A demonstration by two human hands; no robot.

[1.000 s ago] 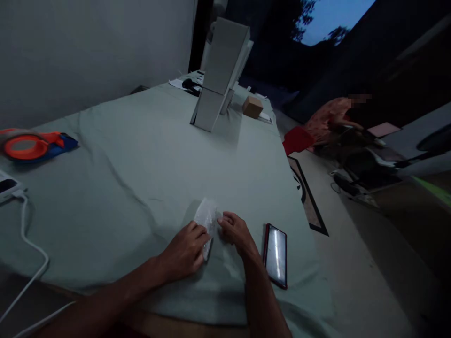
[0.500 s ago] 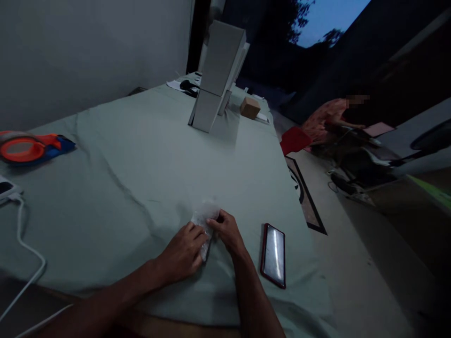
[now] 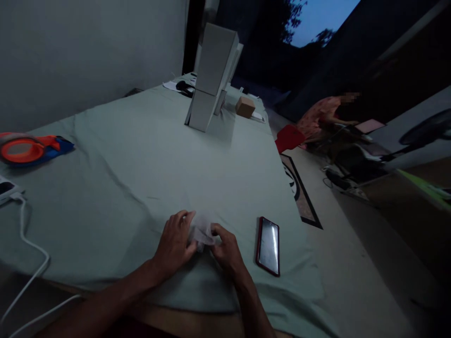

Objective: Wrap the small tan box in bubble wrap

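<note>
A small piece of crinkled, translucent plastic wrapping [image 3: 202, 234] is between my two hands, just above the table's near part. My right hand [image 3: 227, 249] pinches its right side between thumb and fingers. From the left, my left hand [image 3: 176, 241] curves around the other side, thumb low and fingertips high at the plastic's edge. Blur and dim light hide whether anything is inside the plastic. To the right of my right hand lies a phone [image 3: 268, 246] in a dark red case, its screen reflecting light.
A pale green cloth [image 3: 141, 155] covers the table. Tall white boxes [image 3: 214, 70] stand stacked farther back, near a brown box [image 3: 245, 107]. Orange-and-blue tape-like items [image 3: 35, 149] and a white cable [image 3: 33, 244] lie left. Beyond the right edge, a person [image 3: 322, 115] sits.
My left hand has opened out from its closer grip and shifted left and up. The plastic has bunched up and looks shorter. The whole view has shifted slightly.
</note>
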